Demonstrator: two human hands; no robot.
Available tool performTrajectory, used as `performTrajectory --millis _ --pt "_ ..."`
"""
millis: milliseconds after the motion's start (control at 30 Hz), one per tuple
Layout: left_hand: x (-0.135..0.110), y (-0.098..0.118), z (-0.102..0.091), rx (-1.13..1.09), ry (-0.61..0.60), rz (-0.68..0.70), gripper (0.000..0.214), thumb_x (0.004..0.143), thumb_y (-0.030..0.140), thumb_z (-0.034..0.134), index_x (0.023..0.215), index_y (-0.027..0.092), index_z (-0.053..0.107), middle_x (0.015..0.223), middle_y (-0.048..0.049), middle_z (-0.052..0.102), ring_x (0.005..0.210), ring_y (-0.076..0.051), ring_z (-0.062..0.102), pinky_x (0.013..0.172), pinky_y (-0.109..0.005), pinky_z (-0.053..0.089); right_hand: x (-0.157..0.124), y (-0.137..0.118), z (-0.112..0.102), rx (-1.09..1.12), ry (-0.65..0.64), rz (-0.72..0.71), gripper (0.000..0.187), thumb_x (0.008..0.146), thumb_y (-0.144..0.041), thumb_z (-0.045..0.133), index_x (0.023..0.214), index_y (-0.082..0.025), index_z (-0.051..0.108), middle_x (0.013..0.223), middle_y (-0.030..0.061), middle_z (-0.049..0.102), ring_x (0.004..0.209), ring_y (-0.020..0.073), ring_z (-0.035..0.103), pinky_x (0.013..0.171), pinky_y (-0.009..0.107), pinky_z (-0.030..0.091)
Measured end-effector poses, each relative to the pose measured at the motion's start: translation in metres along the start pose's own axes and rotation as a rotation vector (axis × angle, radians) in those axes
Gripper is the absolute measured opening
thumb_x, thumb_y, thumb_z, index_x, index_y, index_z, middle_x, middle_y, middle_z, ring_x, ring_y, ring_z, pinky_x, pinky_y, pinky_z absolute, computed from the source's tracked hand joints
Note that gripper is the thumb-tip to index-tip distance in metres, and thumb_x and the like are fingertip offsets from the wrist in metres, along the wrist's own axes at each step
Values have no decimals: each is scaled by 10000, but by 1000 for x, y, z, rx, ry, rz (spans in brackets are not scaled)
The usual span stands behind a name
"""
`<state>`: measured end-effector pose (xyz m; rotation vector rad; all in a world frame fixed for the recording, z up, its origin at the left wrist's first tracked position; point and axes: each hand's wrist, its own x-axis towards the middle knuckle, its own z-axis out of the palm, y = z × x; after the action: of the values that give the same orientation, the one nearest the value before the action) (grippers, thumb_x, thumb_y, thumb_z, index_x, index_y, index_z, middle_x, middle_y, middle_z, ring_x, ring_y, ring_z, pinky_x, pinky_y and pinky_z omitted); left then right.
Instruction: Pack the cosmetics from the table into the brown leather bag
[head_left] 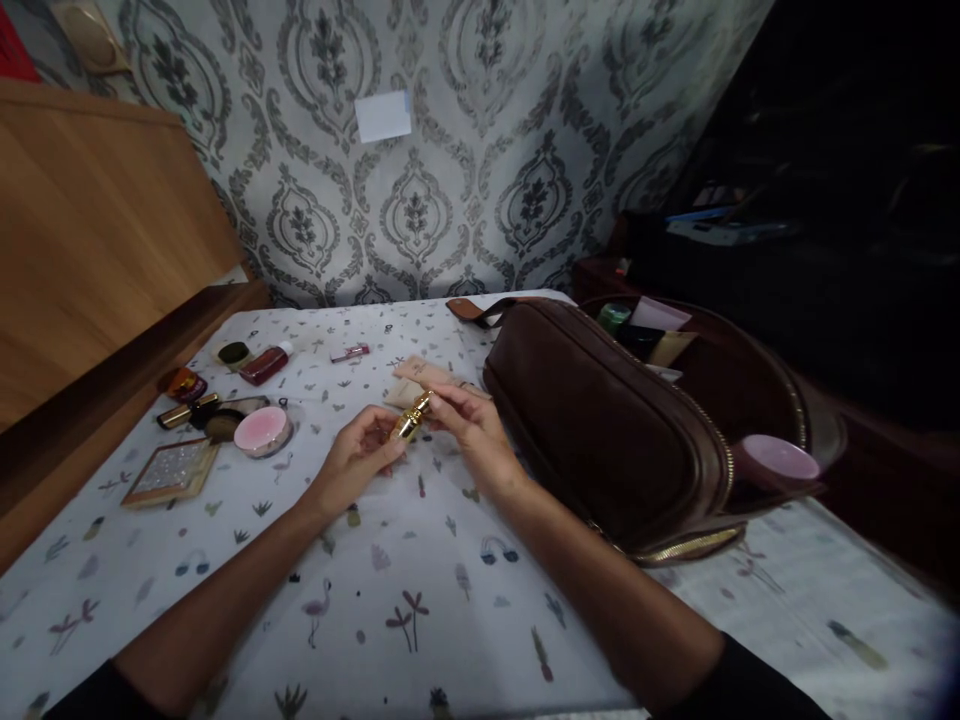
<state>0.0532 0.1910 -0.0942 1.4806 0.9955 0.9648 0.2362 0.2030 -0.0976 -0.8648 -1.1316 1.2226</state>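
A small shiny gold bottle (409, 424) is held between both my hands above the patterned cloth. My left hand (362, 442) grips its lower end, thumb along the side. The fingers of my right hand (478, 432) pinch its narrow upper end. Just behind my hands lie two beige tubes (420, 371), partly covered by my right fingers. Close to my right forearm stands a brown leather bag (600, 410), unzipped at the top. Inside it show a green-capped item (613, 317), some pale packets and a pink round item (780, 458).
On the left lie a pink round jar (262, 431), a glittery palette (169, 471), a dark red bottle (265, 365), an amber jar (185, 384) and a gold-and-black tube (187, 410). A small pink tube (350, 353) lies farther back. A wooden panel (105, 220) borders the left side.
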Motion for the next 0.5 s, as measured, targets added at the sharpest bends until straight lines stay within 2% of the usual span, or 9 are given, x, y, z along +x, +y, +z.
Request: performTrajectory --millis 100,267,367,500 --pt "1 0 -1 -28 6 9 362 808 453 742 1011 194 591 913 -15 632 764 -136 611 574 -209 477 0 1 -2 44 -5 30 462 745 -454 792 1139 -222 727 1100 65 741 977 229 670 810 373 544" --pt "0 1 0 -43 -2 3 380 804 466 743 1015 187 594 877 -15 625 772 -144 620 567 -211 478 0 0 -2 47 -4 59 464 746 -468 794 1142 -232 738 1097 70 744 1007 244 672 791 373 555" --pt "-1 5 1 -42 -4 -9 402 780 476 757 997 180 594 850 -13 613 753 -143 605 554 -213 475 0 -3 -2 32 -15 34 443 735 -499 798 1067 -214 731 1024 60 735 910 205 663 726 326 547" --pt "0 7 2 -19 9 -2 399 743 453 781 974 182 601 842 -4 581 732 -130 560 539 -209 465 1 -5 -1 -37 13 -1 430 694 -557 817 832 -197 629 782 7 664 705 143 595 581 254 499"
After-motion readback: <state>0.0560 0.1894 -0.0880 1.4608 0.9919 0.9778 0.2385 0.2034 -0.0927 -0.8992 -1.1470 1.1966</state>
